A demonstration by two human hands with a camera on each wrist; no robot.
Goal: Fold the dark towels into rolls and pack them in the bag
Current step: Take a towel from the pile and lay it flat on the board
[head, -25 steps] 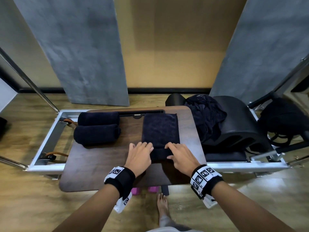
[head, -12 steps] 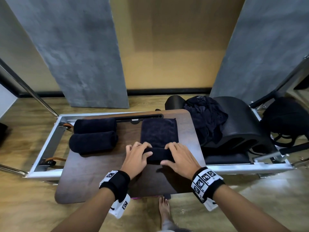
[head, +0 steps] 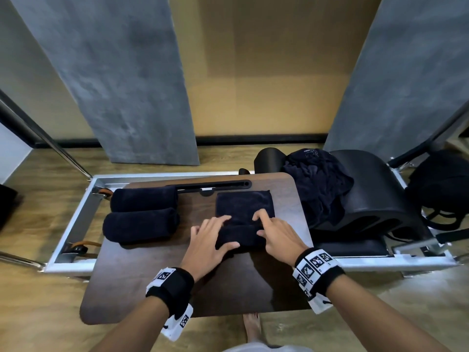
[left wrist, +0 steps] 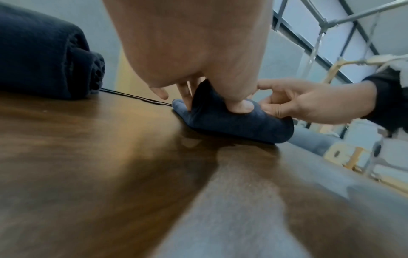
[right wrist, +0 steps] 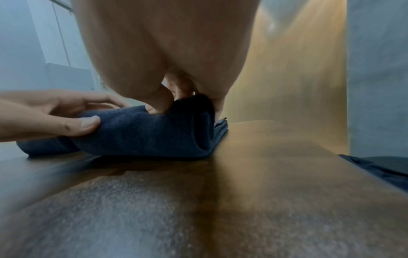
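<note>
A dark navy towel lies flat on the brown tabletop, its near end wound into a thick roll. My left hand grips the roll's left end, thumb on the near side and fingers over the top. My right hand grips the right end the same way. In the left wrist view the roll sits under my thumb; in the right wrist view its spiral end shows. Two finished rolls lie side by side at the table's left. A black bag sits at far right.
A heap of loose dark cloth is draped on a black curved barrel right of the table. The table rests across a metal frame. A slot runs along the table's far edge. A bare foot shows below.
The roll has grown thicker and travelled away from me, with both hands following it. The flat part of the towel is shorter than before.
</note>
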